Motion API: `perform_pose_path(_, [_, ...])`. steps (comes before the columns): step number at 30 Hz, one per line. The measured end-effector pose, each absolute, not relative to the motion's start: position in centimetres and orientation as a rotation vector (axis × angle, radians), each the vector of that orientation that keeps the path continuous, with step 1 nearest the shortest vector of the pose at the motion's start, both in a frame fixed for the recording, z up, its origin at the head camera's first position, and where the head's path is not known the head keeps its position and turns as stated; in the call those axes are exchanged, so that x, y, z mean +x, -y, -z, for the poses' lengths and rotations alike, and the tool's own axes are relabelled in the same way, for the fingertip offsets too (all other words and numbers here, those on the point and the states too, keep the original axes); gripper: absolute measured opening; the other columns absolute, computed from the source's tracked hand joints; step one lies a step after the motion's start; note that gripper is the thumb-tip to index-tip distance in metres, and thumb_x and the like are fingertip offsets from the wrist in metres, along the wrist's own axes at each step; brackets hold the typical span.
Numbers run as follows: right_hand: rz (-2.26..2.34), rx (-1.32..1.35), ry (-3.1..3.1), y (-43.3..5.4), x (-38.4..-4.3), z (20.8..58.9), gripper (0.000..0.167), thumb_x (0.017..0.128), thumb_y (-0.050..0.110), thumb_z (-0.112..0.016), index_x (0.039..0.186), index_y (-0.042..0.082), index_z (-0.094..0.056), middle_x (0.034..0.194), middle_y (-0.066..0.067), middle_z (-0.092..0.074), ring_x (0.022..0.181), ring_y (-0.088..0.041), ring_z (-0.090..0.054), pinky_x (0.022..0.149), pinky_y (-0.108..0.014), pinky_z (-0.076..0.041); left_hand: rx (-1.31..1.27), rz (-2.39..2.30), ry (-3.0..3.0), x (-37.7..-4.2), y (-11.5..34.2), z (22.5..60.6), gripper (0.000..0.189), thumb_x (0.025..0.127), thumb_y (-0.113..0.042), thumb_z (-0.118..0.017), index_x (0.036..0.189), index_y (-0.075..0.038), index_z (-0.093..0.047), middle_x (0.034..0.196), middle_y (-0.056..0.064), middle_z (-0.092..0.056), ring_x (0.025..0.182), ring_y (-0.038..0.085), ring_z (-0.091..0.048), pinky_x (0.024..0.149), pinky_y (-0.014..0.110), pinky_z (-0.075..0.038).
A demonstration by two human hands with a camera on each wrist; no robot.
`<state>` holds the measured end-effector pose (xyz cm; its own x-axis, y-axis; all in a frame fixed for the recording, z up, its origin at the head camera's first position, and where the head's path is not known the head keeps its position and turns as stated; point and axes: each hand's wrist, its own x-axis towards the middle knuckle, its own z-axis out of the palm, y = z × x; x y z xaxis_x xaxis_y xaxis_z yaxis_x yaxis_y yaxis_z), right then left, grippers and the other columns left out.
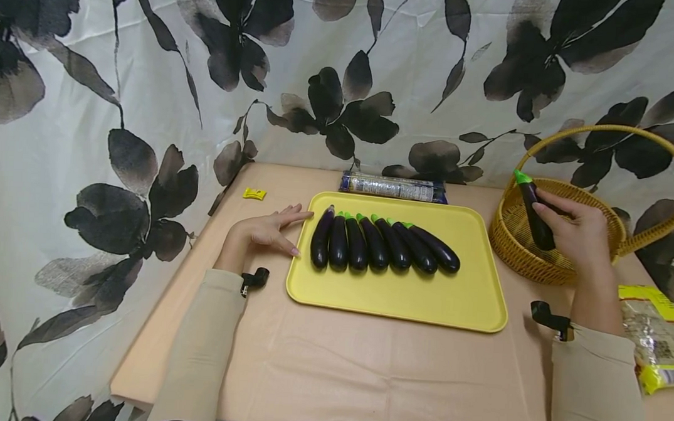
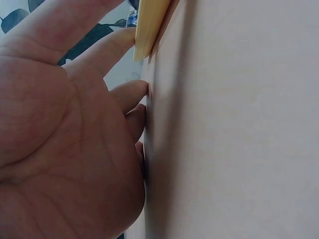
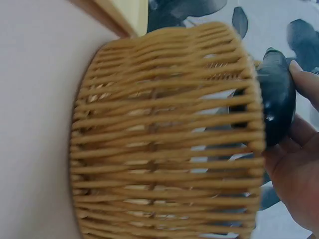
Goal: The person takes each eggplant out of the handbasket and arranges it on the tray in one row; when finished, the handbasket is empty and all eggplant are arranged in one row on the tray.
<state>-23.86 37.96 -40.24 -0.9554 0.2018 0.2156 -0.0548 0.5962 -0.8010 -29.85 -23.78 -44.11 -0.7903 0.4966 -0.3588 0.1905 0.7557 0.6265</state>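
Over the wicker basket (image 1: 521, 259), my right hand (image 1: 581, 230) grips a dark purple eggplant (image 1: 535, 210) with a green stem end. The right wrist view shows that eggplant (image 3: 279, 99) just above the basket rim (image 3: 256, 124), thumb on one side and fingers on the other. My left hand (image 1: 265, 228) lies at the left edge of a yellow tray (image 1: 339, 292), its fingers stretched out. In the left wrist view a fingertip touches the tray edge (image 2: 147, 37). On the tray several eggplants (image 1: 377, 247) lie side by side in a row, stems toward the back.
Behind the tray lies a long, clear-and-blue wrapped package (image 1: 394, 188). A small yellow packet (image 1: 254, 194) sits at the back left. To the right, beside my forearm, is a yellow and clear plastic bag (image 1: 656, 337). A floral curtain (image 1: 343, 66) hangs behind the table.
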Motion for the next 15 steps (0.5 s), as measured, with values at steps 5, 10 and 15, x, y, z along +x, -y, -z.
perform_pose_path(5, [-1.346,-0.009,2.512,-36.5,-23.6,39.6,0.044,0.102,0.036,-0.065,0.144,0.022,-0.064,0.111,0.035,-0.062,0.087,0.017,-0.061,0.07,-0.003,-0.051,0.511,-0.789,-2.437,-29.8,23.8,44.1,0.111,0.072,-0.05,-0.094,0.163,-0.039,-0.033,0.177,0.001,0.004,0.163,0.029,0.015,0.127,0.065,0.009])
perform_pose_path(10, [-1.296,0.108,2.535,-34.7,-23.9,39.3,0.042,0.102,0.035,-0.067,0.141,0.02,-0.066,0.117,0.028,-0.066,0.087,0.018,-0.062,0.068,-0.006,-0.053,0.51,-0.789,-2.436,-29.8,23.8,44.1,0.111,0.072,-0.049,-0.094,0.163,-0.038,-0.032,0.177,0.001,0.004,0.162,0.029,0.015,0.127,0.064,0.008])
perform_pose_path(15, [-1.225,0.153,2.578,-32.9,-23.9,39.0,0.042,0.103,0.04,-0.065,0.141,0.023,-0.067,0.135,-0.011,-0.069,0.085,0.02,-0.06,0.066,-0.006,-0.053,0.511,-0.781,-2.438,-29.9,23.7,44.1,0.111,0.072,-0.051,-0.093,0.163,-0.038,-0.032,0.177,0.001,0.004,0.162,0.03,0.015,0.127,0.065,0.008])
